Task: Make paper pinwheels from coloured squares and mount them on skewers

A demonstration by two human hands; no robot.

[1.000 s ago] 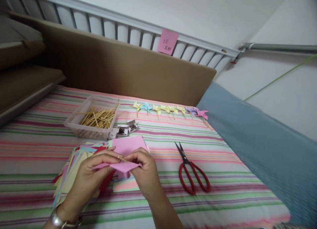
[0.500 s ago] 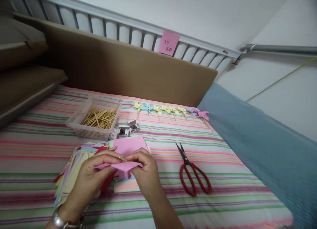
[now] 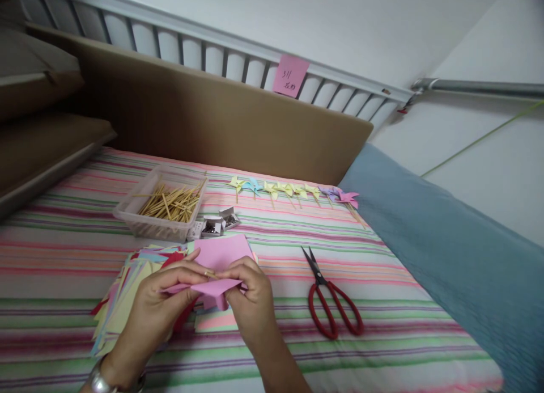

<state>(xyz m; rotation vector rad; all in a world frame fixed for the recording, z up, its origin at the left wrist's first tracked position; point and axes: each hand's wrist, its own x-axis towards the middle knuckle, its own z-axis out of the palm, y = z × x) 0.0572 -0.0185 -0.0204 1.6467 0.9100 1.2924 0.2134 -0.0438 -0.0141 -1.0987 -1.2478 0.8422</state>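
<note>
Between my two hands is a pink paper pinwheel [image 3: 216,287], its sheet bent with one flap hanging down. My left hand [image 3: 164,296] pinches its left side, thumb below and fingers above. The right side is pinched by my right hand [image 3: 250,291]. The end of a wooden stick [image 3: 210,274] shows between the fingertips, just behind the paper; the rest of it is hidden. Under and behind my hands lie a pink paper sheet [image 3: 223,250] and a messy pile of coloured paper [image 3: 121,302]. Any pin in my fingers is too small to make out.
Red-handled scissors [image 3: 325,291] lie with blades parted on the striped cloth [image 3: 403,336]. A clear plastic box [image 3: 123,211] holds wooden sticks, beside small boxes of pins [image 3: 212,225]. Several finished pinwheels [image 3: 272,187] line the back, before a cardboard panel [image 3: 221,121].
Both hands keep their grip on the pink paper and have barely moved. The paper's hanging flap has shifted slightly.
</note>
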